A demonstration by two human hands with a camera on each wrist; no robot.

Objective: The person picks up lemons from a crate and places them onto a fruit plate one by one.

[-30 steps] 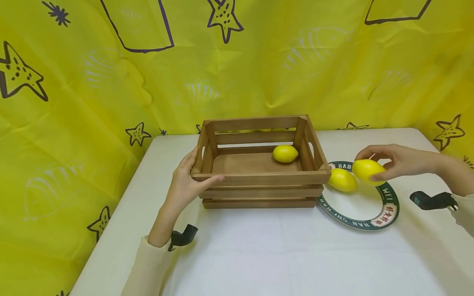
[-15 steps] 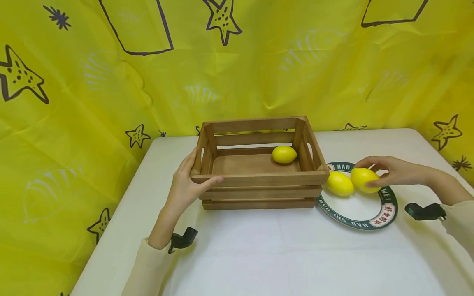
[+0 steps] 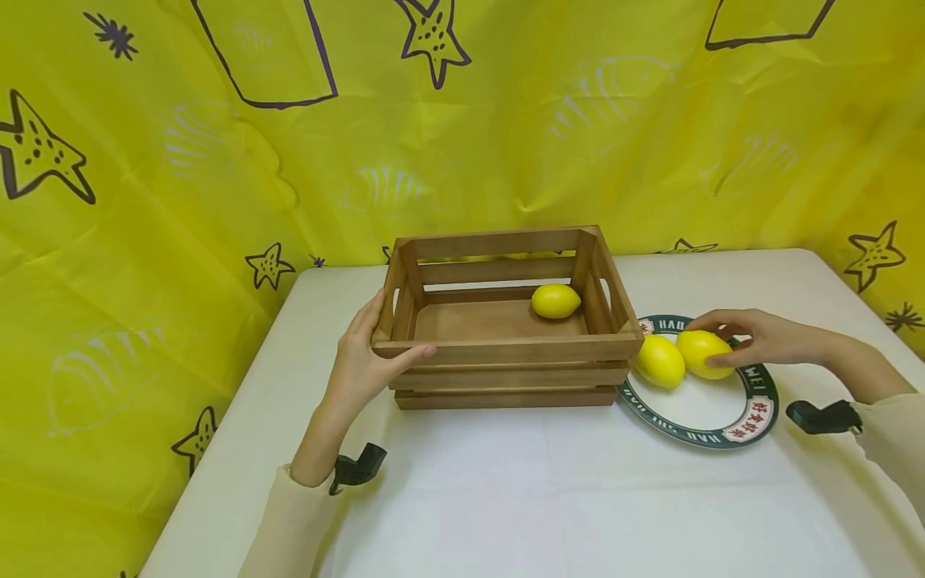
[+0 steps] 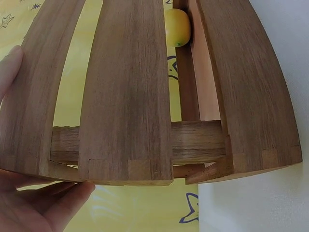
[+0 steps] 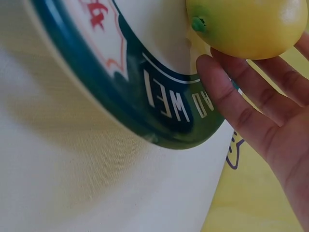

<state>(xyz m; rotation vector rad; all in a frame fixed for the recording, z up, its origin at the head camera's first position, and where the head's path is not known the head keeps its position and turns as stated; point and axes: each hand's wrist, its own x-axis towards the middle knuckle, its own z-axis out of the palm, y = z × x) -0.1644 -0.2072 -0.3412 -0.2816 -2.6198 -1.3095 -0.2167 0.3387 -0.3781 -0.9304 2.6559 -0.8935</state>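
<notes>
My left hand (image 3: 357, 353) grips the left end of a slatted wooden crate (image 3: 499, 353), its thumb along the front rim. One yellow lemon (image 3: 556, 302) lies inside the crate, near its right end. To the right, my right hand (image 3: 773, 337) holds a second lemon (image 3: 697, 353) between thumb and fingers, low over a white plate (image 3: 760, 409) with a green lettered rim. Beside it on the plate is another lemon (image 3: 660, 363), seemingly touching the held one. In the right wrist view, fingers (image 5: 241, 96) lie against the held lemon (image 5: 251, 26), whose green stem end shows.
A white cloth covers the table (image 3: 549, 490). Behind and to the left hangs a yellow curtain (image 3: 506, 144) with starfish and shell drawings. The plate's left edge is partly hidden behind the crate's right end. A black wrist device (image 3: 824, 417) sits at each cuff.
My right hand has lowered and moved slightly left, bringing its lemon down to the plate beside the other one, which has shifted and turned a little. The left hand and crate stay put.
</notes>
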